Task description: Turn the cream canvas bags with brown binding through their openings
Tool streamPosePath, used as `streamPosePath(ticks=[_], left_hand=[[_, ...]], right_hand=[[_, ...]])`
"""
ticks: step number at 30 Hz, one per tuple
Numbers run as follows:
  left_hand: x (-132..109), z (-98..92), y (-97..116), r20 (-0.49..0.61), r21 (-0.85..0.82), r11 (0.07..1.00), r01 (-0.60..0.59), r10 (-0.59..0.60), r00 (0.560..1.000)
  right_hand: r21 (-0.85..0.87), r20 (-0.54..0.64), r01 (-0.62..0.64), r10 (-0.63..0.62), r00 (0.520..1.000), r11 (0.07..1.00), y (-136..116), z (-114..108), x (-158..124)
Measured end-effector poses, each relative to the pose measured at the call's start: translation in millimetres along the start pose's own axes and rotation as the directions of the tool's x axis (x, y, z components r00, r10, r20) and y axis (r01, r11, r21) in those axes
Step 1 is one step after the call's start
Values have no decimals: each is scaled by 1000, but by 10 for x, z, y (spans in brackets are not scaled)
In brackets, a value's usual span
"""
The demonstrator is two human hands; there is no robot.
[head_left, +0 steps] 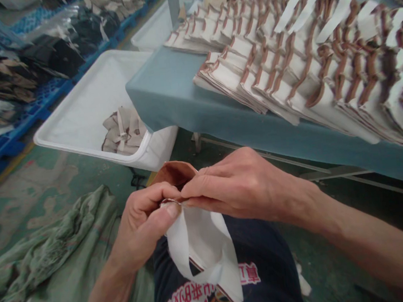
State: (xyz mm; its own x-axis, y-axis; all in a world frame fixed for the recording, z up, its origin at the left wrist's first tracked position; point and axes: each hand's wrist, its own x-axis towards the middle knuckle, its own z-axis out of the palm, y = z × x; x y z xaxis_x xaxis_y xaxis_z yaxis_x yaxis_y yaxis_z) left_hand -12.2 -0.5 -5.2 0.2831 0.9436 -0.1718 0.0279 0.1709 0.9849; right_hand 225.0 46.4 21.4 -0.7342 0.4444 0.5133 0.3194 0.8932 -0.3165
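Note:
A white fabric piece with a brown lining (209, 235) hangs from my two hands in front of my dark shirt. My left hand (147, 218) pinches its upper edge between thumb and bent fingers. Right beside it, my right hand (233, 186) grips the same edge, fingertips pressed together close to the left ones. Above the fingers the brown inner side (175, 171) curves open. A white strip (178, 246) loops down from the pinched spot. Just what lies between the fingertips is hidden.
Rows of similar white-and-brown pieces (272, 68) cover much of a blue-covered table (167, 88) ahead. A white bin (65, 112) holds several pieces (124, 130). Green sacking (71, 244) lies at lower left. Blue pallets (49, 87) with piled material stand at far left.

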Motion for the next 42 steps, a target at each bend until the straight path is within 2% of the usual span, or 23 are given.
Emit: streamPosePath(ticks=[5,8,12,18,22,27,31,33,35,38,42], left_hand=[[30,36,38,-12,79,997,-6,6,1000],[52,53,85,-16,153,988,9,-7,1000],[86,80,112,-18,195,981,12,-9,1000],[125,93,31,-24,135,990,28,-25,999],[130,111,21,-8,108,993,44,-43,999],[162,183,37,-33,118,992,32,-29,999],[227,286,23,-163,265,964,12,33,986],[258,304,12,-179,328,944,26,35,983],[276,263,8,-105,317,948,42,-9,994],[268,102,30,73,274,961,42,-64,995],[233,-99,95,176,346,938,-20,-44,983]], right_hand=[[-76,148,10,2,989,997,-30,-137,57],[-42,178,-16,23,984,999,-17,-162,75],[-40,139,-68,73,988,997,-15,-87,81],[-15,64,-207,207,976,978,-62,161,15],[94,60,-313,309,949,945,-17,217,-36],[423,138,-414,394,909,806,41,179,-32],[439,178,-490,462,869,753,36,208,-51],[447,183,-509,482,857,735,50,233,-95],[484,197,-514,484,853,708,82,247,-151],[555,238,-499,448,862,665,146,246,-220],[590,261,-501,438,860,633,192,225,-243]])
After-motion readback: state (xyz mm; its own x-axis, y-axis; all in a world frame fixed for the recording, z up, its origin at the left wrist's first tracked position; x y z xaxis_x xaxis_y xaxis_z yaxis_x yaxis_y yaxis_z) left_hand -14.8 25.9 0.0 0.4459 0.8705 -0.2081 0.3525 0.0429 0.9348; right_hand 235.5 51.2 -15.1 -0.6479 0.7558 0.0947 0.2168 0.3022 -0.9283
